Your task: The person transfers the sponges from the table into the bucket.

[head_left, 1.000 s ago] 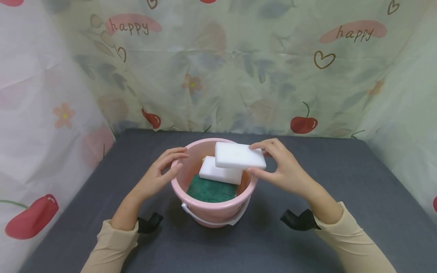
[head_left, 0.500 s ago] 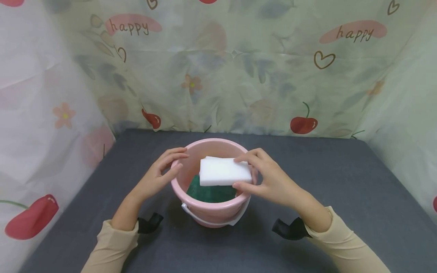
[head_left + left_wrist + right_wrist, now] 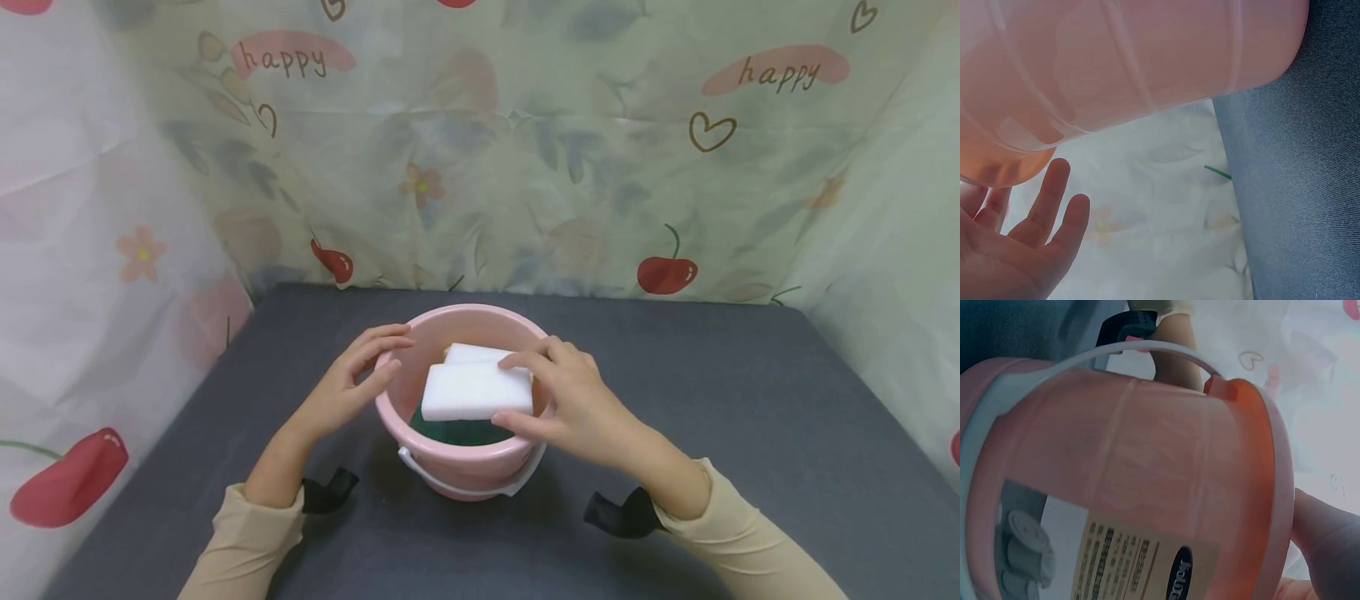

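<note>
In the head view a pink bucket (image 3: 457, 454) stands upright on the dark table. My right hand (image 3: 573, 404) reaches over its right rim and pinches the right end of a white sponge block (image 3: 468, 392) between thumb and fingers. The block is inside the bucket's opening, overlapping a second white sponge block (image 3: 474, 353) behind it. Below them shows a strip of dark green scouring pad (image 3: 457, 432), mostly covered. My left hand (image 3: 348, 375) rests at the left rim with its fingers loosely extended; the left wrist view shows those fingers (image 3: 1054, 194) spread by the rim.
A thin white handle (image 3: 465, 492) hangs down the bucket's front. The right wrist view shows a printed label (image 3: 1141, 562) on its side. A floral cloth (image 3: 510, 167) hangs behind and beside the dark table (image 3: 697, 375).
My right hand has carried the white sponge block from above the right rim leftward and down into the bucket, over the green pad. My left hand has stayed at the rim.
</note>
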{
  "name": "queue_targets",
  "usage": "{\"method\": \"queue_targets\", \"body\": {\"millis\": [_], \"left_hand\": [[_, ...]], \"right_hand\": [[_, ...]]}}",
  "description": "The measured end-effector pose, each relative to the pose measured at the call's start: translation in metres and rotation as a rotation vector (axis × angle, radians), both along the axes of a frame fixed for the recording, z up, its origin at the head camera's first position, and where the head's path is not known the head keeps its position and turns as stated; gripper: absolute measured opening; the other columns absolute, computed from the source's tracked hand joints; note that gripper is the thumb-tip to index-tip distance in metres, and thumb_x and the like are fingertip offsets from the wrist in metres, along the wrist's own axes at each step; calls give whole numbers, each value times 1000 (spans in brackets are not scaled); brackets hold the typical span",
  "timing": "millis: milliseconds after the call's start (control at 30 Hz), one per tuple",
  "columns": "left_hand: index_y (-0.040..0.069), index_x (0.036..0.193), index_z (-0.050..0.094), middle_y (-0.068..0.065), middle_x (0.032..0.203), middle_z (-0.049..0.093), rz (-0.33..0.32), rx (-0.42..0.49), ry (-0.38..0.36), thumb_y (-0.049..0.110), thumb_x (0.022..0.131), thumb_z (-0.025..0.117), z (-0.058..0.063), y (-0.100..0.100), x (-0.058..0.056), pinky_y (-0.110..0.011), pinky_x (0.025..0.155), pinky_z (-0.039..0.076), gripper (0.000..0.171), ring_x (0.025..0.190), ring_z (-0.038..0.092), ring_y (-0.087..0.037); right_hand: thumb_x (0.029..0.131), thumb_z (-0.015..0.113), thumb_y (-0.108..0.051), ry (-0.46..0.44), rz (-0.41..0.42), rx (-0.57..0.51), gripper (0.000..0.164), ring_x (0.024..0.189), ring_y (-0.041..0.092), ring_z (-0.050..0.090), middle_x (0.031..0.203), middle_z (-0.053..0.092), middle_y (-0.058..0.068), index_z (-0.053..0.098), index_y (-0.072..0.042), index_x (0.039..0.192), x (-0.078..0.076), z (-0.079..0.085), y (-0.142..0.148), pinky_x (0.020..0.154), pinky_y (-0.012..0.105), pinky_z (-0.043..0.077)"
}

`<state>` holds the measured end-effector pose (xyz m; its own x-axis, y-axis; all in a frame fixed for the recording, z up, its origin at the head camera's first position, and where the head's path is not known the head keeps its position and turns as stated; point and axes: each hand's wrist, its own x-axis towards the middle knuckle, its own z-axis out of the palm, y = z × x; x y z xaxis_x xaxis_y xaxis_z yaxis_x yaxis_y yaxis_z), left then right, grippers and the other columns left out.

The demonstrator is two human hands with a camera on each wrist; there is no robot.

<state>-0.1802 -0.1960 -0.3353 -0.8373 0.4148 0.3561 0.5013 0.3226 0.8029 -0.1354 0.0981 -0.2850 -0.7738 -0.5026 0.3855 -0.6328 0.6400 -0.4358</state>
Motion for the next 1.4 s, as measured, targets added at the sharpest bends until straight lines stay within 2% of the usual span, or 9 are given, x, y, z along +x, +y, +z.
{"method": "queue_targets", "body": {"millis": [300, 467, 733, 900, 1067, 1300, 1400], "left_hand": [[8, 127, 54, -5, 143, 41, -1, 5, -1, 12, 94, 51, -1, 0, 0, -11, 98, 34, 33, 129, 36, -7], [9, 127, 54, -5, 143, 41, 4, 2, -6, 12, 94, 51, -1, 0, 1, -11, 98, 34, 33, 129, 36, -8], [7, 126, 54, -6, 143, 41, -1, 8, 0, 11, 94, 51, 0, 0, 1, -10, 98, 34, 33, 128, 36, -5], [6, 126, 54, -6, 143, 41, 2, 4, -1, 11, 93, 52, 1, 0, 1, -10, 98, 34, 33, 129, 36, -8], [7, 126, 54, -6, 143, 41, 4, -3, -6, 12, 93, 52, 2, 0, 1, -10, 98, 33, 33, 130, 37, -15], [9, 126, 55, -5, 143, 41, 4, -6, -14, 12, 94, 52, 1, 0, 0, -10, 98, 33, 33, 131, 36, -19], [8, 126, 55, -5, 143, 41, 5, -8, -15, 12, 93, 52, 2, 0, 0, -10, 98, 33, 33, 131, 36, -19]], "right_hand": [[74, 76, -38, -12, -2, 39, 47, 93, 15, 46, 95, 52, -2, 60, -19, 114, 3, 1, -7, 96, 49, 27], [75, 75, -40, -35, 9, 72, 48, 94, 13, 48, 102, 53, -1, 59, -19, 115, 2, 2, -7, 97, 50, 26], [79, 69, -46, -123, 40, 131, 47, 84, 4, 54, 110, 56, -1, 58, -20, 117, 1, 4, -8, 100, 53, 21], [81, 67, -45, -122, 53, 140, 43, 86, 4, 55, 102, 58, -5, 59, -20, 116, 2, 5, -8, 101, 54, 20], [83, 66, -44, -120, 61, 142, 42, 87, 5, 55, 89, 57, -8, 58, -20, 116, 2, 3, -6, 104, 55, 17], [83, 67, -37, -132, 59, 80, 43, 82, 8, 53, 77, 56, -10, 56, -18, 120, 0, 6, 3, 106, 53, 17], [83, 68, -34, -135, 52, 48, 45, 86, 11, 51, 82, 57, -7, 55, -15, 122, -3, 9, 10, 104, 51, 19]]}}
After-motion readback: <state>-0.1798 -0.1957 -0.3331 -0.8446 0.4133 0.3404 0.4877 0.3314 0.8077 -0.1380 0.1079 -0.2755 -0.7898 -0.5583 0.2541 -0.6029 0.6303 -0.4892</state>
